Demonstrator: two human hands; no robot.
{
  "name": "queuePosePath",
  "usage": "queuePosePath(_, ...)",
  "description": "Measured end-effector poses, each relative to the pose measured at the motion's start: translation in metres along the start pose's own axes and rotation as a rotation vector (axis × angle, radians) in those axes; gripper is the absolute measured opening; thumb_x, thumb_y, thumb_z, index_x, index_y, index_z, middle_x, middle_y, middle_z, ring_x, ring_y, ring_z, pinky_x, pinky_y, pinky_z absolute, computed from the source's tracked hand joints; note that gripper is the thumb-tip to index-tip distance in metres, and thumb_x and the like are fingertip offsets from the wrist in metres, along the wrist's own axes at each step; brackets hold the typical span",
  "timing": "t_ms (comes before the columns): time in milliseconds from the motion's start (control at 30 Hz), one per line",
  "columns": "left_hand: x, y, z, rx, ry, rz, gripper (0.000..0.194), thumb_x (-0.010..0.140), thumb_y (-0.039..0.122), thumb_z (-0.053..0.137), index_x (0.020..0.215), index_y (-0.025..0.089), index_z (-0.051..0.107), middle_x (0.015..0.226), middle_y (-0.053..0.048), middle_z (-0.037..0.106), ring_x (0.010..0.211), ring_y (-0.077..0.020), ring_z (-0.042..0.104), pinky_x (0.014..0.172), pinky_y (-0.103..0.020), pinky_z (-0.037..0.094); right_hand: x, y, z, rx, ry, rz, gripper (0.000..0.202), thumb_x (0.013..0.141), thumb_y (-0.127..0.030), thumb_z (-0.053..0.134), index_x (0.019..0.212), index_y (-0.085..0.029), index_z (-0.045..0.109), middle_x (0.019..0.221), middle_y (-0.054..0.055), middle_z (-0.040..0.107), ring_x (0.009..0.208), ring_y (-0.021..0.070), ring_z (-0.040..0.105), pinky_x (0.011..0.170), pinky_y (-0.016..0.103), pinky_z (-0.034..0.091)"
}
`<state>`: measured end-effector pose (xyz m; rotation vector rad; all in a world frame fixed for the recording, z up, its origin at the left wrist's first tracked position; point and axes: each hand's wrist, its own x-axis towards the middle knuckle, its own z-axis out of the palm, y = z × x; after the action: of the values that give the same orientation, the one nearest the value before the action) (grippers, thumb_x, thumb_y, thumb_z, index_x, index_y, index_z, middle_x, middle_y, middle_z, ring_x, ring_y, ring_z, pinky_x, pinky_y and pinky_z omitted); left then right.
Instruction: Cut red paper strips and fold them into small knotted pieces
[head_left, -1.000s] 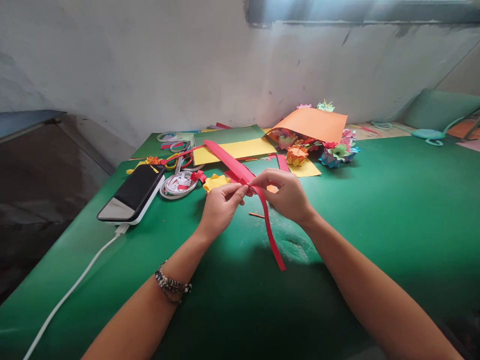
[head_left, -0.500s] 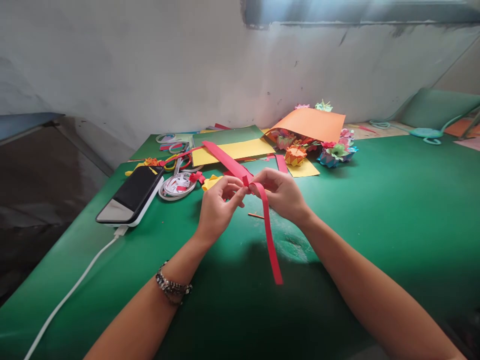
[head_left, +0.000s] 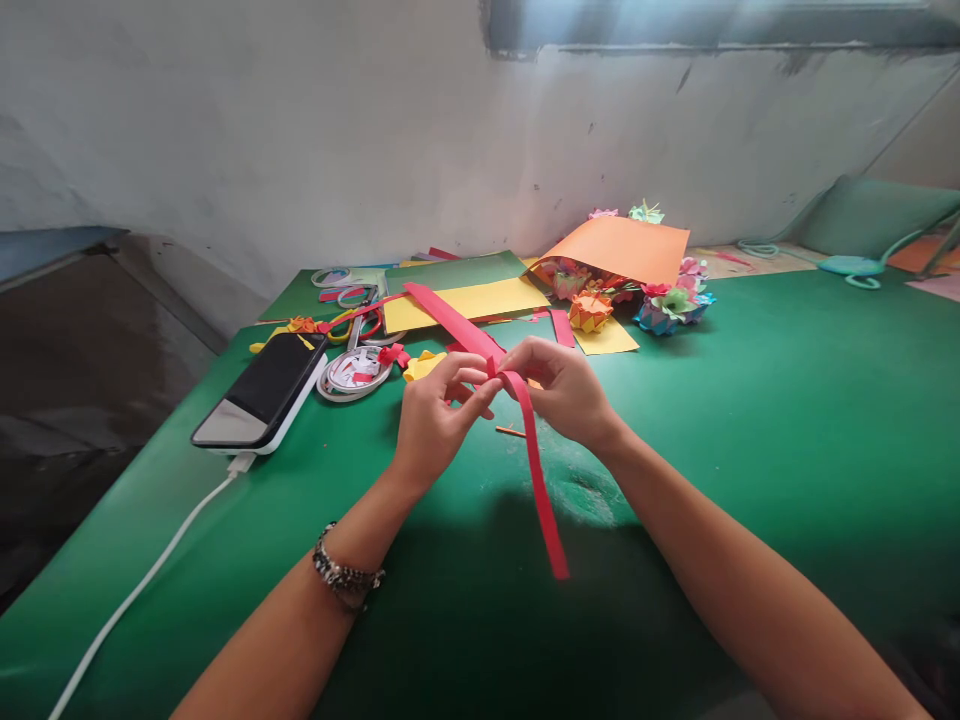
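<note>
A red paper strip (head_left: pixel 541 480) is pinched between my two hands above the green table. My left hand (head_left: pixel 448 410) is closed, thumb and forefinger on the strip's upper end, where a short red tip sticks up. Close against it, my right hand (head_left: pixel 559 390) is closed on the same strip near a bend. From there the long end curves over and hangs down toward me. Just beyond the fingers lies a wider red paper piece (head_left: pixel 450 318), partly hidden by the hands. A thin brown stick (head_left: pixel 511 432) lies on the table below them.
At left, a black-and-white power bank (head_left: pixel 262 395) has a white cable (head_left: pixel 150 575) plugged in. Near it are scissors (head_left: pixel 356 325) and a roll of white tape (head_left: pixel 356 374). Yellow paper (head_left: pixel 469 302), an orange sheet (head_left: pixel 615 248) and folded paper flowers (head_left: pixel 675 305) lie toward the wall.
The strip's hanging end has shifted slightly down and right. My fingers have moved a little where they meet on the strip; both hands keep their pinch.
</note>
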<state>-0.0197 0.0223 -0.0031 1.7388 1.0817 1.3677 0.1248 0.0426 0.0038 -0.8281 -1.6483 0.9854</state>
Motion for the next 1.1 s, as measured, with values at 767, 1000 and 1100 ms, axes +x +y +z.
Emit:
queuePosePath(767,0.0028,-0.0005,0.0010,-0.069,-0.032,-0.074,0.022,0.072,0.033,0.060,0.084,0.016,0.053,0.073,-0.001,0.063,0.068,-0.0126,0.063,0.064,-0.023,0.049,0.0001,-0.0015,0.0021,0.038,0.045,-0.033,0.010,0.067,-0.020,0.063,0.067,-0.017,0.054,0.065,-0.002,0.055,0.061,0.0082,0.052,0.057,0.025,0.046)
queuePosePath(1000,0.0057,-0.0023,0.0016,-0.276,-0.009,-0.122,0.021,0.065,0.030,0.068,0.075,0.015,0.059,0.069,0.001,0.063,0.065,-0.0099,0.061,0.064,-0.020,0.050,0.0003,-0.0022,0.0031,0.141,0.033,-0.014,0.019,0.064,-0.028,0.068,0.066,-0.016,0.055,0.065,-0.001,0.056,0.061,0.0088,0.054,0.058,0.026,0.046)
queuePosePath(1100,0.0059,-0.0030,0.0019,-0.286,0.001,-0.099,0.019,0.065,0.028,0.068,0.075,0.015,0.059,0.071,0.001,0.064,0.065,-0.0093,0.061,0.064,-0.020,0.050,0.0009,-0.0037,0.0028,0.190,0.029,0.032,0.021,0.062,-0.031,0.071,0.067,-0.016,0.056,0.065,-0.002,0.056,0.060,0.0080,0.053,0.058,0.024,0.047)
